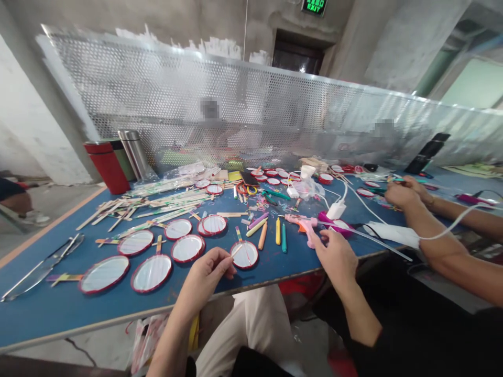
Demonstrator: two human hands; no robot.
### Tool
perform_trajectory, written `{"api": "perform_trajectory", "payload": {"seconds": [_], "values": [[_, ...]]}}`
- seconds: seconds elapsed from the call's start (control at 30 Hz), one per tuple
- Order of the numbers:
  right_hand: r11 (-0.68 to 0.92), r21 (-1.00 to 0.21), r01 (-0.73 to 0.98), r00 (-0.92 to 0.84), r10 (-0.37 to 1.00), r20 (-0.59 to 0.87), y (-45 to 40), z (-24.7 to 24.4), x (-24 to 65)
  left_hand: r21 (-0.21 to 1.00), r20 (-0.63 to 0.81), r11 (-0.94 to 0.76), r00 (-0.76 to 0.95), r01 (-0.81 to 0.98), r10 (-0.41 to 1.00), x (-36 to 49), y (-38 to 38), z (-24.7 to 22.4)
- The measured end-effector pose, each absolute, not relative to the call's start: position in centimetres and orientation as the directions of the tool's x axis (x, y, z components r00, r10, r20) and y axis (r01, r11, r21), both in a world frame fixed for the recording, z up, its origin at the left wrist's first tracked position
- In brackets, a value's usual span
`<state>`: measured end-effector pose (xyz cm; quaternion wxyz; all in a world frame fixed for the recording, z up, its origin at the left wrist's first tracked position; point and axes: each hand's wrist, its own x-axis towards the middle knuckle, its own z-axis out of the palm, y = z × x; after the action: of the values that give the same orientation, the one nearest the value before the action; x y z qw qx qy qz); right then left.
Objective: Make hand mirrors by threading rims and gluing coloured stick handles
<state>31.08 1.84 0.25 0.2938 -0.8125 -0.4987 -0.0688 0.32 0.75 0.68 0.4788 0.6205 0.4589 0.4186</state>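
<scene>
My left hand (204, 275) pinches a thin pale stick (237, 251) whose tip lies over a round red-rimmed hoop (244, 255) on the blue table (283, 264). Several similar hoops with craft-stick handles lie to the left, including one (151, 273) close by. My right hand (336, 256) has its fingers around the grip of an orange hot glue gun (302, 224). Its white cord (365, 240) runs off to the right. Coloured sticks (261, 235) lie just beyond the hoop, between my hands.
A co-worker's hands (401, 191) work at the right end of the table. Scissors (43, 267) lie at the left, and bundled craft sticks (168, 201) lie behind the hoops. Flasks (135, 154) stand at the back, before a perforated metal screen (196, 89).
</scene>
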Motion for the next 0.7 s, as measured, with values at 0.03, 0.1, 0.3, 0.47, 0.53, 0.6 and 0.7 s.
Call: {"api": "perform_trajectory", "payload": {"seconds": [0.03, 0.1, 0.3, 0.47, 0.53, 0.6, 0.7], "values": [[-0.374, -0.393, 0.84, 0.499, 0.817, 0.29, 2.3, 0.7, 31.5, 0.978, 0.083, -0.124, 0.228, 0.168, 0.97, 0.3, 0.8, 0.6], [-0.396, -0.382, 0.835, 0.479, 0.865, 0.149, 3.3, 1.5, 32.1, 0.978, 0.091, -0.131, 0.234, 0.164, 0.968, 0.3, 0.8, 0.4], [-0.385, -0.412, 0.826, 0.437, 0.899, 0.037, 5.8, 2.3, 32.8, 0.984, 0.078, -0.109, 0.212, 0.142, 0.974, 0.3, 0.8, 0.6], [-0.392, -0.517, 0.761, 0.485, 0.873, 0.053, 6.4, 1.9, 33.9, 0.99, 0.092, -0.109, 0.175, 0.09, 0.98, 0.5, 0.8, 0.7], [-0.365, -0.591, 0.719, 0.497, 0.865, 0.071, 6.3, 1.6, 34.4, 0.994, 0.096, -0.104, 0.147, 0.047, 0.985, 0.5, 0.9, 0.5], [-0.307, -0.682, 0.664, 0.499, 0.861, 0.097, 6.1, 1.3, 34.6, 0.995, 0.096, -0.097, 0.116, 0.005, 0.989, 0.5, 1.0, 0.2], [-0.184, -0.812, 0.554, 0.495, 0.857, 0.144, 5.3, 0.8, 34.2, 0.995, 0.1, -0.098, 0.099, -0.028, 0.99, 0.5, 1.1, -0.1]]}}
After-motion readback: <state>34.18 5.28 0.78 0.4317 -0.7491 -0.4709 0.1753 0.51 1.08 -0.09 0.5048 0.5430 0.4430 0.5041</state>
